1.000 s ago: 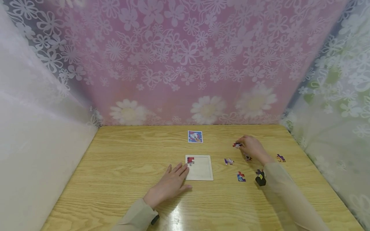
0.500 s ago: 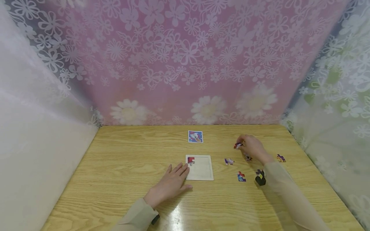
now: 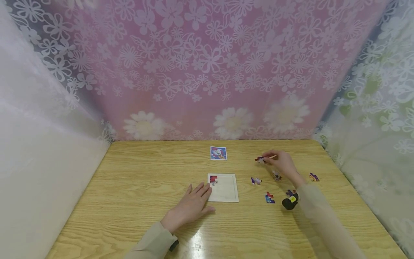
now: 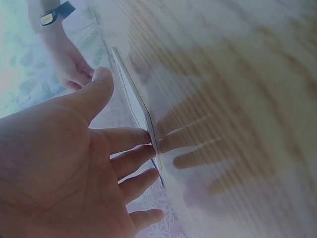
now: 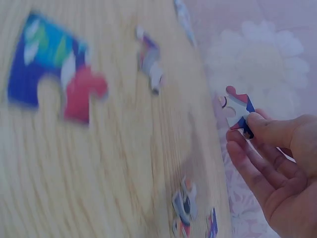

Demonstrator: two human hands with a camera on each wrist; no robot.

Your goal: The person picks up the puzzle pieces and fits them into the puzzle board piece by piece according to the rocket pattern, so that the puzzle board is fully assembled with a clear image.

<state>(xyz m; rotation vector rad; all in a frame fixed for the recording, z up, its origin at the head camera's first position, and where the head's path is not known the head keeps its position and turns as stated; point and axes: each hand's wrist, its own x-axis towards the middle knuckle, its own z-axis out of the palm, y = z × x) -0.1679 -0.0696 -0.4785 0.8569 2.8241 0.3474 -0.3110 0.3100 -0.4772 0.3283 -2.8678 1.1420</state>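
Observation:
Between thumb and fingers my right hand [image 3: 280, 162] pinches a jigsaw puzzle piece [image 5: 238, 109] coloured red, white and blue, held above the table's far right part. My left hand [image 3: 191, 205] lies with straight fingers, its fingertips touching the left edge of a white puzzle tray [image 3: 226, 194]. In the left wrist view, the fingers [image 4: 130, 140] reach that tray's edge. One red corner piece [image 3: 213, 179] sits in the tray's upper left corner. Loose pieces lie right of the tray: a purple-and-white piece [image 3: 256, 181], a red-and-blue piece [image 3: 270, 198] and a grey-white piece [image 3: 276, 175].
A small square picture card [image 3: 218, 153] lies behind the tray. Another loose piece [image 3: 313, 177] is at the far right, and a dark piece [image 3: 290, 193] is partly covered by the black wrist camera [image 3: 290, 202]. Patterned curtains [image 3: 207, 72] border the wooden table [image 3: 145, 172].
My right hand, still pinching the puzzle piece, has shifted slightly left and up, and its fingers look more extended. The left hand and the tray have stayed in place.

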